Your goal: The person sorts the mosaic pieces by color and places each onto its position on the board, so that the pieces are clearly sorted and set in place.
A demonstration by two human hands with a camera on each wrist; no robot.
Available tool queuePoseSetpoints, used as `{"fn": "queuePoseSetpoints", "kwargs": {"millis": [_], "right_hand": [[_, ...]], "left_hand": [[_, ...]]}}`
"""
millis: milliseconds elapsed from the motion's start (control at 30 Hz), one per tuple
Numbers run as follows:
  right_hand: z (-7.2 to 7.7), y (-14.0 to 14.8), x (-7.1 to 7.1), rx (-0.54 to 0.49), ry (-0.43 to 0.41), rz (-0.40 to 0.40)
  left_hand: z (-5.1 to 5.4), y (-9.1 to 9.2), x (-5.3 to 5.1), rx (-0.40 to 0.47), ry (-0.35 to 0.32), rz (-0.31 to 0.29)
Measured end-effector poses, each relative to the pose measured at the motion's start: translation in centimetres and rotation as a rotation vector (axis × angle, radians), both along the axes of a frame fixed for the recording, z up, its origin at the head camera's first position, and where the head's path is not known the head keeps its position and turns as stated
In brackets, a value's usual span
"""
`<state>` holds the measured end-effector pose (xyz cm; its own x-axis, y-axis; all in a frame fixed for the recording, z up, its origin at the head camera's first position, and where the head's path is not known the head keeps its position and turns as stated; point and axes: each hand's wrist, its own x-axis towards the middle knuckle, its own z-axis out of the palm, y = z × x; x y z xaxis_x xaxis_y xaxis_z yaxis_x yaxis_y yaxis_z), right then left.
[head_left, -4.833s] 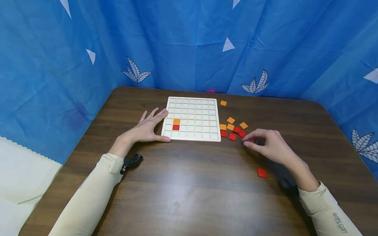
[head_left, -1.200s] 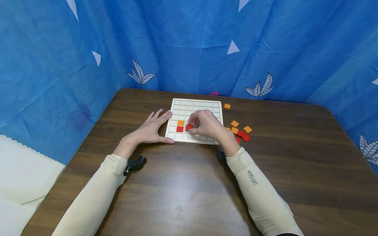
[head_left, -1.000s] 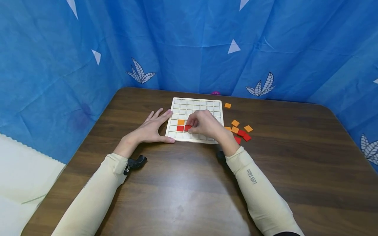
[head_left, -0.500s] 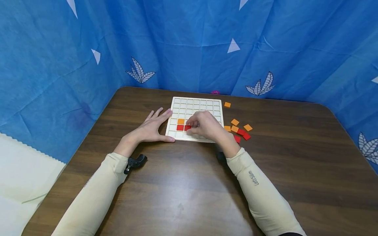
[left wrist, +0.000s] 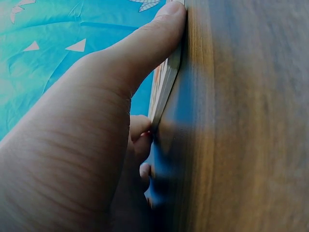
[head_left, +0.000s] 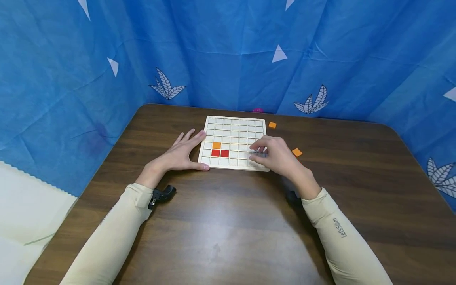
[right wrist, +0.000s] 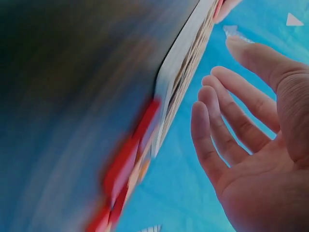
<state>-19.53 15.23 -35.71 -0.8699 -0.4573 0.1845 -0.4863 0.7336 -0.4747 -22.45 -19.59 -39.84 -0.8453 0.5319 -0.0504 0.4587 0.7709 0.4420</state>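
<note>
A pale grid board (head_left: 238, 162) lies on the table with an orange tile (head_left: 216, 145) and two red tiles, the left one (head_left: 215, 152) and the right one (head_left: 225, 153), in its cells. My left hand (head_left: 174, 157) rests at the board's left side, thumb at the near corner and fingertips on the left edge. Above the board's right part hovers my right hand (head_left: 276, 155). Its relaxed fingers (right wrist: 212, 116) hold nothing in the right wrist view. Loose red tiles (right wrist: 120, 166) sit beside the board there, blurred; in the head view this hand mostly hides them.
One orange tile (head_left: 272, 125) lies by the board's far right corner, and another orange tile (head_left: 297, 152) lies to the right of my right hand. The brown wooden table (head_left: 213, 229) ends at a blue curtain (head_left: 228, 55) behind and at the left.
My right hand brought a red tile onto the board, set it right of the first red one, let go and has moved right. My left hand has stayed at the board's edge.
</note>
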Motion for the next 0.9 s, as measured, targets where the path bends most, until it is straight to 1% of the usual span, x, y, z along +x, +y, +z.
{"fn": "queuePoseSetpoints", "kwargs": {"millis": [133, 267, 433, 533, 900], "right_hand": [[0.2, 3.0, 0.8, 0.003, 0.021, -0.03], [0.0, 5.6, 1.7, 0.018, 0.009, -0.066], [-0.4, 7.9, 2.8, 0.054, 0.002, -0.076], [-0.8, 8.5, 3.1, 0.073, 0.004, -0.071], [-1.2, 8.8, 3.0, 0.121, -0.033, -0.07]], "left_hand": [[0.0, 0.0, 0.0, -0.002, -0.004, 0.001], [0.2, 0.0, 0.0, 0.003, -0.004, 0.001], [0.1, -0.1, 0.0, 0.002, -0.003, -0.004], [0.1, -0.1, 0.0, -0.003, -0.001, -0.004], [0.0, -0.1, -0.1, 0.001, 0.0, -0.006]]}}
